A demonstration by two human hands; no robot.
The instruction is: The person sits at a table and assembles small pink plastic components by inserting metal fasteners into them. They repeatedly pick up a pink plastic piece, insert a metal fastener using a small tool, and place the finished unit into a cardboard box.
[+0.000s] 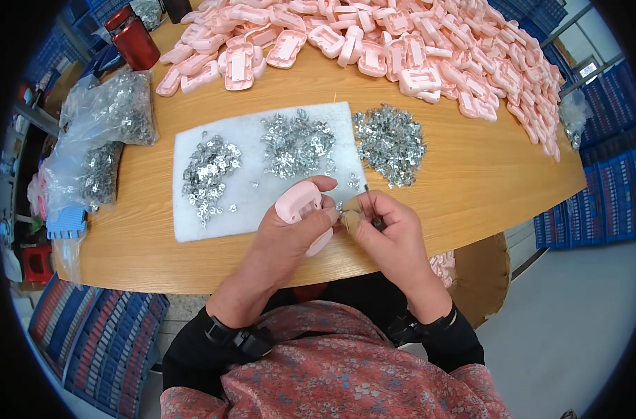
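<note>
My left hand [276,236] is closed around a pink plastic shell [296,201], with its hollow side partly showing. Close beside it, my right hand [396,241] pinches with thumb and forefinger near the shell's edge. A thin dark tool [367,188] sticks up from the right fingers; its kind is mostly hidden. Tan coverings [353,222] wrap the right fingertips. A small shiny bit shows between the two hands, too small to name. Under and beyond the hands lies a white foam sheet [245,120] bearing small metal clips [210,174] in two main heaps [298,143].
Another heap of metal clips [391,144] lies right of the foam. Many pink shells [409,49] are piled along the far side of the wooden table [471,181]. Clear bags of metal parts [108,119], a red canister [133,42] and a blue block [67,223] stand left.
</note>
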